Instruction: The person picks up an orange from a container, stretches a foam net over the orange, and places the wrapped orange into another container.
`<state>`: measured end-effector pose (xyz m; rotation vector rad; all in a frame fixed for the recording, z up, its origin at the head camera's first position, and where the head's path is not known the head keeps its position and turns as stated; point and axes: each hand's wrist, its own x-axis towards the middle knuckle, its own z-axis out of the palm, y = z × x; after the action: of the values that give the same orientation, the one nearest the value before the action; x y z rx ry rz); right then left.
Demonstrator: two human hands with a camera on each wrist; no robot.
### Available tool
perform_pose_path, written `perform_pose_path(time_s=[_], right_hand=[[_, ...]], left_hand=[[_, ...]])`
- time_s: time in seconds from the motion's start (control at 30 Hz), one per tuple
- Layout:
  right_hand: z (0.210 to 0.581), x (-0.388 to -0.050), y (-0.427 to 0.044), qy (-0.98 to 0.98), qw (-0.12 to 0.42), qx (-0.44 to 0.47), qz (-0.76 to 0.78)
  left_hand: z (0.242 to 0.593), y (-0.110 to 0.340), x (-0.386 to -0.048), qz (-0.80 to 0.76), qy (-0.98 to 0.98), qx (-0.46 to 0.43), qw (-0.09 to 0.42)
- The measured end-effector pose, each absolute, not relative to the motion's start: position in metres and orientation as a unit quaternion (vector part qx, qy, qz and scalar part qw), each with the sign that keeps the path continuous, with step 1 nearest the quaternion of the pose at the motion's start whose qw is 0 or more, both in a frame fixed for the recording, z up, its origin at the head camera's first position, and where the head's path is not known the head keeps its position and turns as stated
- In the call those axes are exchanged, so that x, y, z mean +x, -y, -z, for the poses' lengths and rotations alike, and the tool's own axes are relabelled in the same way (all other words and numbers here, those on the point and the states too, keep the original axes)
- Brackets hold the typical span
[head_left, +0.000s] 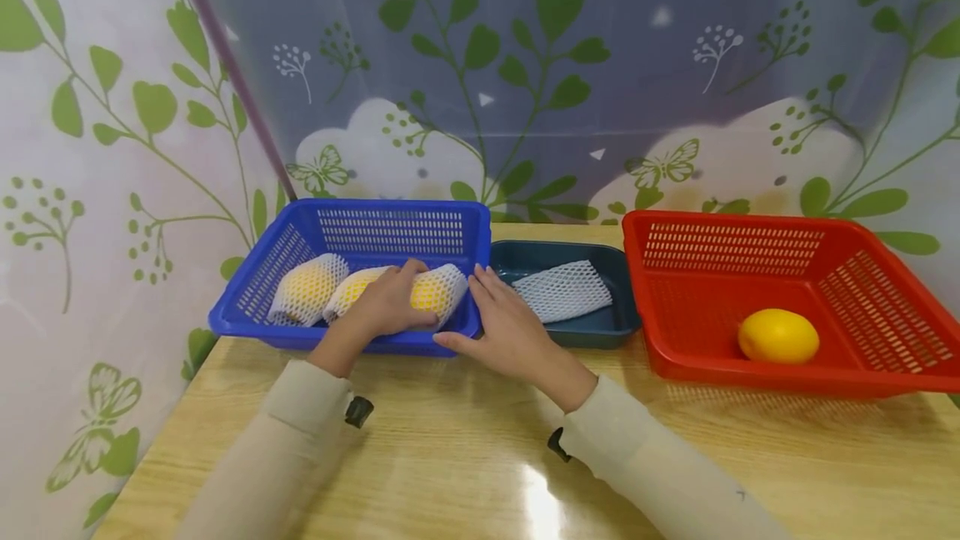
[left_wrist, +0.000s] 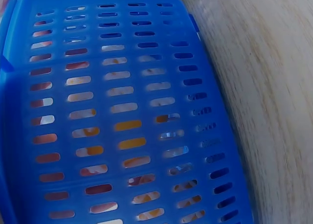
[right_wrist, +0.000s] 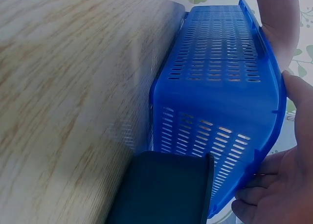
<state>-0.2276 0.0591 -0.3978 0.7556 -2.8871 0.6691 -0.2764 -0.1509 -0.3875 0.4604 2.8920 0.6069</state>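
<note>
Wooden table (head_left: 450,432) | left hand (head_left: 385,304) — fingers curled round netted fruit (head_left: 441,294) | right hand (head_left: 510,327) — fingers loosely extended, touching blue basket (head_left: 397,207)

Beige sleeves (head_left: 667,457) have small black pieces (head_left: 359,412) by the cuffs (head_left: 309,397)

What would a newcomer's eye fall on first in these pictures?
Probably the bare yellow fruit in the red basket, at the right of the head view. Next come the net-wrapped yellow fruits in the blue basket at left, with the left hand among them. The right hand touches that basket's rim.
</note>
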Motion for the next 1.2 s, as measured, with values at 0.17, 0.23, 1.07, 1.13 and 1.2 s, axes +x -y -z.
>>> perform_pose_path(time_s=[0.17, 0.23, 1.07, 1.13, 1.2], right_hand=[[0.397, -0.228, -0.059, 0.945, 0.040, 0.243, -0.217], [0.398, -0.228, -0.059, 0.945, 0.041, 0.242, -0.218], [0.398, -0.227, -0.058, 0.946, 0.045, 0.244, -0.210], [0.398, -0.227, -0.058, 0.945, 0.041, 0.245, -0.211], [0.397, -0.227, -0.058, 0.944, 0.038, 0.247, -0.214]], left_hand=[[0.386, 0.149, -0.277, -0.194, -0.961, 0.171, 0.093], [0.387, 0.150, -0.278, -0.194, -0.960, 0.178, 0.097], [0.387, 0.144, -0.270, -0.125, -0.981, 0.141, 0.049], [0.386, 0.143, -0.270, -0.101, -0.985, 0.137, 0.021], [0.385, 0.143, -0.269, -0.089, -0.987, 0.136, 0.004]])
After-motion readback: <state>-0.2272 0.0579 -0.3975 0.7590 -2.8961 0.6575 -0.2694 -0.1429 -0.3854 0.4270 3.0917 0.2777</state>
